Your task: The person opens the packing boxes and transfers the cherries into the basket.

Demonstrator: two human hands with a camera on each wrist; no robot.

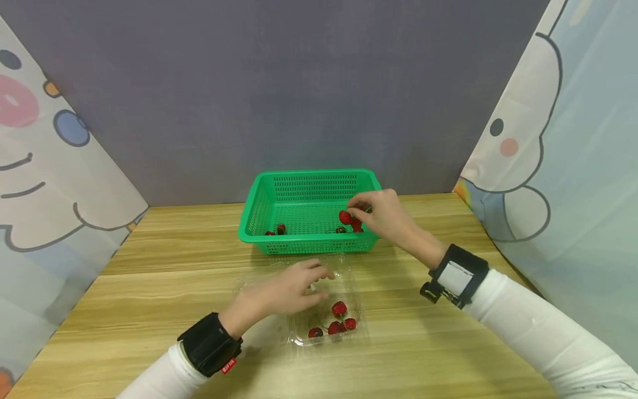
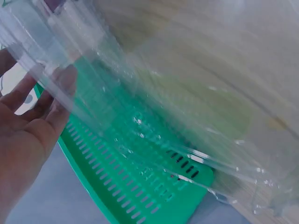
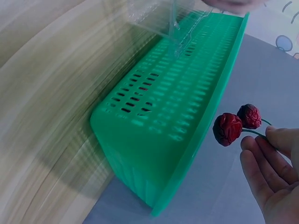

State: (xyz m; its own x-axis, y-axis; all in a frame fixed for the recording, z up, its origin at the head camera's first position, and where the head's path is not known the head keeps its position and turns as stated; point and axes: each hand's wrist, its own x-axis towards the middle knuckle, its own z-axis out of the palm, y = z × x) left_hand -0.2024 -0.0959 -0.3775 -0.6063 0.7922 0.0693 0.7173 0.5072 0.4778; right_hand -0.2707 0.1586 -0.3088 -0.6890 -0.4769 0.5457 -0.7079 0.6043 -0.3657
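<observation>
My right hand (image 1: 382,215) pinches the thin green stems of two dark red, wrinkled cherries (image 3: 228,129). In the head view they hang above the right end of a green slotted plastic basket (image 1: 309,245). A few other cherries (image 1: 281,229) lie on the basket's floor. Nearer to me, a clear plastic box (image 1: 298,339) holds several red cherries (image 1: 339,308) toward its front. Over this box is my left hand (image 1: 291,288), its fingers spread and slightly bent, with nothing held between them. Clear plastic covers part of its fingers in the left wrist view.
Both containers stand on a wood-grain table (image 1: 174,288). A grey wall (image 1: 309,83) rises behind the basket. Cartoon-printed cloth panels (image 1: 518,127) flank the table on both sides.
</observation>
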